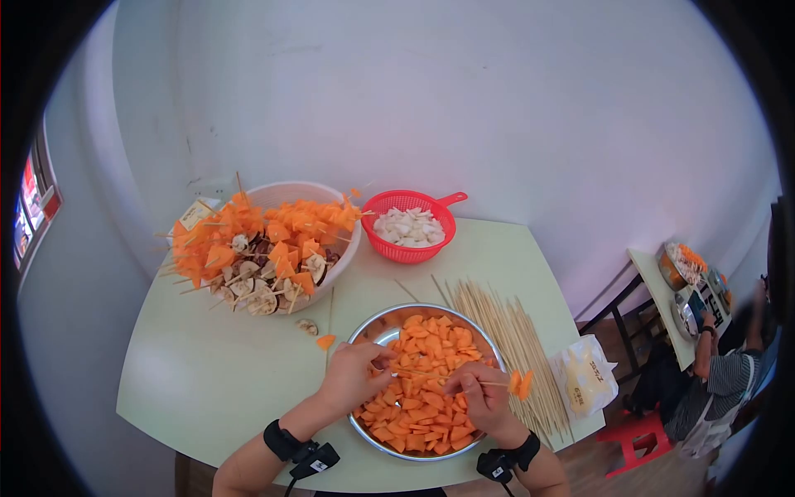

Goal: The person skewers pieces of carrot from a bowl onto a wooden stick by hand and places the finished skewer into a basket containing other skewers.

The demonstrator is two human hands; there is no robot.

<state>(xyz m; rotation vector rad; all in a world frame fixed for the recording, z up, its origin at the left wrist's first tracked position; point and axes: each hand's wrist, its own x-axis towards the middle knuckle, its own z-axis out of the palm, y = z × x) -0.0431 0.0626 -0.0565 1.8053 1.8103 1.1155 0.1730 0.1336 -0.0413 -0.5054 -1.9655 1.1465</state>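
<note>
A thin wooden skewer [431, 375] runs roughly level over a steel bowl [354, 335] of cut carrot pieces [426, 414]. My right hand [484, 402] is closed around the skewer over the bowl's right side. Threaded carrot slices [521, 384] stick out past that hand on the skewer's right end. My left hand [356, 379] is at the skewer's other end, thumb and fingers pinched together. What lies between those fingertips is too small to make out. Both wrists wear black straps with small devices.
Behind left, a large white bowl [352, 253] holds many skewers of carrot and eggplant-like slices. A red colander [403, 254] contains white pieces. Bare skewers [517, 356] lie right of the steel bowl, beside a plastic packet [585, 377]. Another person [729, 381] sits at a table far right.
</note>
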